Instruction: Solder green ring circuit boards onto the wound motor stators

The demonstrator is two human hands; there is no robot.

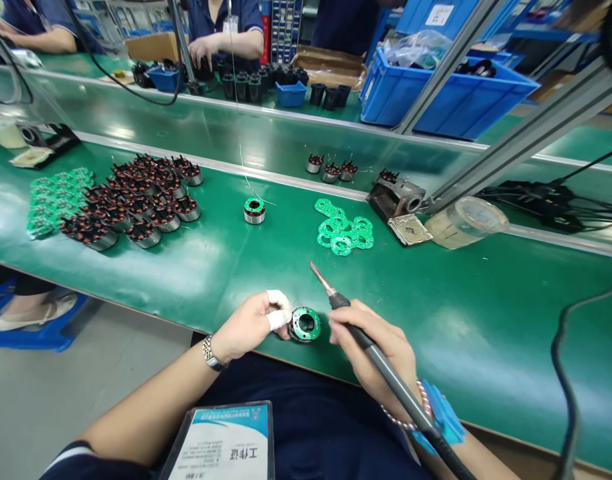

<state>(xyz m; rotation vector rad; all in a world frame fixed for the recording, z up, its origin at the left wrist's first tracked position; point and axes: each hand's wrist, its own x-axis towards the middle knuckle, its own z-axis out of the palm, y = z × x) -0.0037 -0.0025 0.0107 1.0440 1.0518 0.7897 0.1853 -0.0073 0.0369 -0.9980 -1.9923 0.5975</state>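
Badge (226,443) at the bottom edge, cut off, print upside down, small lines unreadable. Right hand (376,340): fingers closed round a soldering iron (392,375), undersides of the grip hidden; iron's rear end runs out of frame, tip points up-left, clear of the stator. Blue wrap (445,417) at that wrist partly covers a bead bracelet (426,400). Left hand (253,320): thumb and fingers, some with white wraps, pinch the left side of the stator (306,336) near the table's front edge; remaining fingers curled, partly hidden. Its green ring board faces up, windings mostly out of sight. Beyond, on the green table (266,267): loose ring boards (343,230) overlapping, count unclear; a stator heap (136,193) at left, rear ones blocked; more boards (59,200) beside it, individual edges hard to separate. Second boarded stator (255,217) mid-table, thin wire (242,153) hanging close; whether they touch, can't tell. Cloudy jar (466,223) at right, contents unclear. Farther back, blue crate (451,97), black cups (243,87), and a co-worker's hand (206,50), its held item too dark to identify.
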